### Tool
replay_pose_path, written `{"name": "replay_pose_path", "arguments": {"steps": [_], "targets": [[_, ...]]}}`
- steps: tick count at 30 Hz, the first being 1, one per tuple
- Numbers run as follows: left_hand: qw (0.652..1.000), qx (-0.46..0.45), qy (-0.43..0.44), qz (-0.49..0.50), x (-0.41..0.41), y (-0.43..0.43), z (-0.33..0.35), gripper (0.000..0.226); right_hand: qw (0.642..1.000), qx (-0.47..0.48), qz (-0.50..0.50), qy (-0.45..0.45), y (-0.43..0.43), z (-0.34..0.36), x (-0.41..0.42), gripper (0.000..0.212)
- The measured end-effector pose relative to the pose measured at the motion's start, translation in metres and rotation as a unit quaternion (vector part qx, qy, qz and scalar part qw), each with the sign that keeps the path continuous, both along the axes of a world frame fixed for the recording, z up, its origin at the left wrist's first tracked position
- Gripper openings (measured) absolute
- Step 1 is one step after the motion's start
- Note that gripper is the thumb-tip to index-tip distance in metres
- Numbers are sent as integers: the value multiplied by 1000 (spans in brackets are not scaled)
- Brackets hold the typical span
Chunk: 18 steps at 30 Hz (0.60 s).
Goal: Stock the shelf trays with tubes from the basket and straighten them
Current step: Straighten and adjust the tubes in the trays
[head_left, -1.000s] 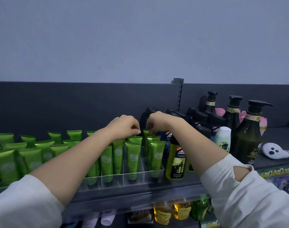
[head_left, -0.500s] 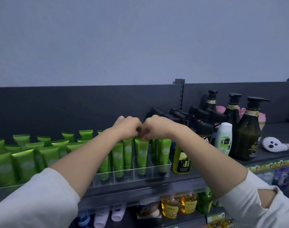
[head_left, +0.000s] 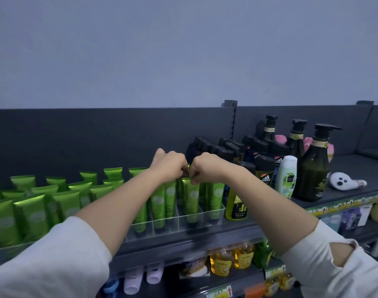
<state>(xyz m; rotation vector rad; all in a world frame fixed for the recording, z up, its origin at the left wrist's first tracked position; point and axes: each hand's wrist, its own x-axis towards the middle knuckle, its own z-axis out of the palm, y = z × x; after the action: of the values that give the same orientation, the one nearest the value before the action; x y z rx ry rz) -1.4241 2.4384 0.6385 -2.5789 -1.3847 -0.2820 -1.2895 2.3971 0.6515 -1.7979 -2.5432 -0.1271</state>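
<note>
Several green tubes stand cap-down in a clear divided tray (head_left: pixel 213 219) on the top shelf. My left hand (head_left: pixel 169 166) and my right hand (head_left: pixel 206 167) meet knuckle to knuckle over the tray's middle. Both pinch the crimped top edge of one green tube (head_left: pixel 190 196) that stands upright in its slot. More green tubes (head_left: pixel 31 214) fill a wider tray to the left. The basket is out of view.
Dark Adidas bottles (head_left: pixel 264 173), a white bottle (head_left: pixel 287 177) and dark pump bottles (head_left: pixel 312 168) crowd the shelf right of the tray. A white ghost-faced item (head_left: pixel 342 181) lies further right. Yellow bottles (head_left: pixel 231 261) sit on the shelf below.
My hands have come together from slightly apart and now both pinch the same tube top. The view has shifted a little, putting the shelf further right.
</note>
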Motion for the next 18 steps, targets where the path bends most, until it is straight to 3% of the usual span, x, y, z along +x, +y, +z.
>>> {"name": "replay_pose_path", "arguments": {"steps": [14,18], "targets": [[1000,-29,-7,-1,-4,1,6,16,998,-44,-13,33,2,3,6,25],[999,-21,-47,-2,-9,0,16,16,998,-3,-5,60,5,14,12,21]]}}
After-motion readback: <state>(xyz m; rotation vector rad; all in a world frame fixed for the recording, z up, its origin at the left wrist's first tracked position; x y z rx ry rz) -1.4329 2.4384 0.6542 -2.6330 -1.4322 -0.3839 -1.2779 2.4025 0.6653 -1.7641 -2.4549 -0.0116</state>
